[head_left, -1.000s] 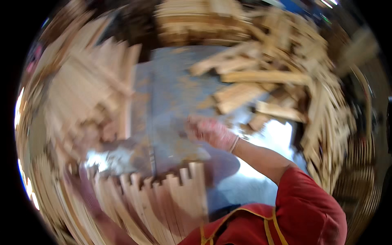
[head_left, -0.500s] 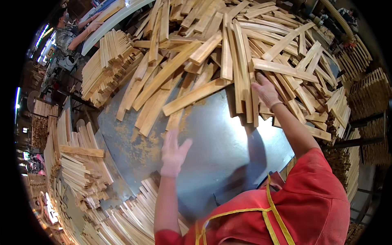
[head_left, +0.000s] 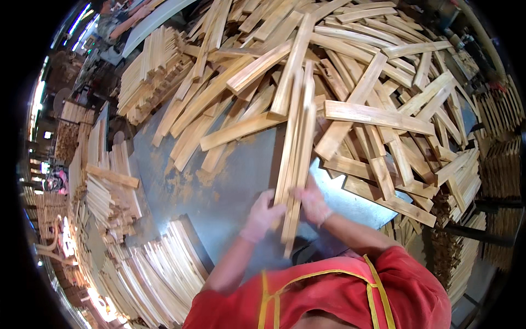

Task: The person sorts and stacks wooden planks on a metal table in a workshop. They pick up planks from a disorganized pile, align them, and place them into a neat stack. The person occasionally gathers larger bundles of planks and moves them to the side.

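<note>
Several long wooden slats [head_left: 298,148] stand together as a narrow bundle in front of me, their near ends close to my body. My left hand [head_left: 264,215] closes on the bundle's left side near its lower end. From the right, my right hand [head_left: 311,202] grips the same slats a little higher up. Both hands look pale, as if gloved, and are slightly blurred. Beyond the bundle lies a large jumbled heap of loose wooden slats [head_left: 378,115], some of them touching or overlapping its far end.
The slats lie on a grey metal tabletop [head_left: 219,192] dusted with sawdust. Stacked slats [head_left: 159,274] stand at the near left, with another neat stack [head_left: 150,71] at the far left. Wood piles [head_left: 496,159] line the right. A co-worker's arm [head_left: 129,22] shows at the upper left.
My right hand has come from the heap toward my body, bringing several slats with it. My left hand has moved right and taken hold of them too.
</note>
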Action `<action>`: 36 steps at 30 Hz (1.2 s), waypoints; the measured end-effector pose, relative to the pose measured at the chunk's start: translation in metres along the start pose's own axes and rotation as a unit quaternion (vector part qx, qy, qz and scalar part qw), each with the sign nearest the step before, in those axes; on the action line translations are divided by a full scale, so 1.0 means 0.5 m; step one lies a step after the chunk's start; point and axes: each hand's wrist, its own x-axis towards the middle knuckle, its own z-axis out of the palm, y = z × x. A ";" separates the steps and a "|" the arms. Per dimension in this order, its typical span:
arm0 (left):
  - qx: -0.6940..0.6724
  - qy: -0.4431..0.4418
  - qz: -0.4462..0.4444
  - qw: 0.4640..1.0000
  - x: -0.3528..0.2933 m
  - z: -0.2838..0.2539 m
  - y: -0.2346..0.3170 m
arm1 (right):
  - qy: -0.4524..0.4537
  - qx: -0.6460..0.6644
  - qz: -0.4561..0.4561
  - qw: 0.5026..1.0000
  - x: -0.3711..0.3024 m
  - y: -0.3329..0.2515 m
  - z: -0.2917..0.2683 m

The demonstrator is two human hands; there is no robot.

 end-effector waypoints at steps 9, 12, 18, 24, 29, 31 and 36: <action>-0.276 0.014 -0.043 0.960 -0.276 -0.011 -0.159 | -0.170 -0.076 0.109 0.976 -0.063 0.128 0.015; -0.393 0.014 -0.083 0.916 -0.398 0.028 -0.242 | -0.213 -0.385 0.110 0.891 -0.045 0.097 0.068; 0.173 0.207 -0.130 0.954 -0.618 0.028 -0.382 | -0.333 -0.537 0.034 0.774 -0.158 0.270 0.227; 0.512 0.463 -0.145 0.709 -0.687 -0.070 -0.457 | -0.462 -0.479 0.060 0.744 -0.246 0.406 0.493; 0.513 0.426 -0.224 0.711 -0.730 -0.097 -0.504 | -0.520 -0.375 -0.046 0.766 -0.221 0.412 0.422; 0.489 0.436 -0.253 0.712 -0.721 -0.088 -0.499 | -0.445 -0.433 -0.064 0.781 -0.214 0.221 0.322; 0.469 0.407 -0.139 0.771 -0.657 -0.063 -0.399 | 0.035 -0.424 -0.299 0.854 -0.020 -0.121 -0.097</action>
